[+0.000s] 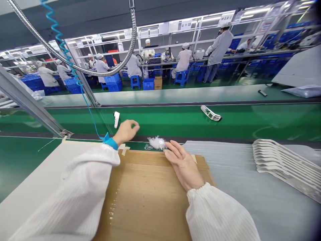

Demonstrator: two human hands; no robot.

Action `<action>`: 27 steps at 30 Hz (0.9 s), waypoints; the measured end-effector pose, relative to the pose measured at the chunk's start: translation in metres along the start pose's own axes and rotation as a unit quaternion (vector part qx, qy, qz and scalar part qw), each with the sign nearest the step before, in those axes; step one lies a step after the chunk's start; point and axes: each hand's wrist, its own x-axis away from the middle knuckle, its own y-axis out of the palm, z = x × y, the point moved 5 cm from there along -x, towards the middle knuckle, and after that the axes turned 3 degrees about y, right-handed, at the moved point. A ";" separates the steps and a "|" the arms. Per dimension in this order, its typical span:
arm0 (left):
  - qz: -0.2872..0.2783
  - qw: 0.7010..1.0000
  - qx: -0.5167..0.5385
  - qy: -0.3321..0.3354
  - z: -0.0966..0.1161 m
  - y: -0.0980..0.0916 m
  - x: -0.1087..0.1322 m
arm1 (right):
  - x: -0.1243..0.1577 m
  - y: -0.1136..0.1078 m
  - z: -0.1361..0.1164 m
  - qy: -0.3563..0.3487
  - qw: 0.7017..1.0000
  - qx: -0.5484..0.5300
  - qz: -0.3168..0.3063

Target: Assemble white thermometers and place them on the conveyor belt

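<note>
My left hand (126,131), with a blue wrist strap (110,141), hovers at the near edge of the green conveyor belt (160,117). Its fingers are loosely bent and slightly apart, and no object shows in them. Just beyond it on the belt lies a small white device with a dark end (116,119). Over the far edge of a brown cardboard sheet (147,190), my right hand (184,164) is open with fingers stretched out. Its fingertips are beside a crumpled clear plastic bag (156,143); whether they touch it I cannot tell.
Farther right on the belt lies an open white shell (211,113). A row of white curved parts (283,164) rests on pale foam (233,187). A metal hose (105,72) and blue coiled cord (64,50) hang overhead. Several people work at benches behind.
</note>
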 end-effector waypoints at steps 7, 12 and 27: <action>-0.050 0.985 0.102 0.131 0.039 0.051 0.098 | 0.000 -0.002 0.001 -0.003 1.000 0.015 -0.009; 0.071 0.986 0.090 0.124 0.013 0.050 0.127 | 0.000 -0.002 0.001 -0.005 1.000 0.012 -0.007; 0.107 0.978 0.068 0.166 -0.002 0.054 0.130 | 0.002 -0.001 -0.002 -0.009 1.000 0.018 -0.002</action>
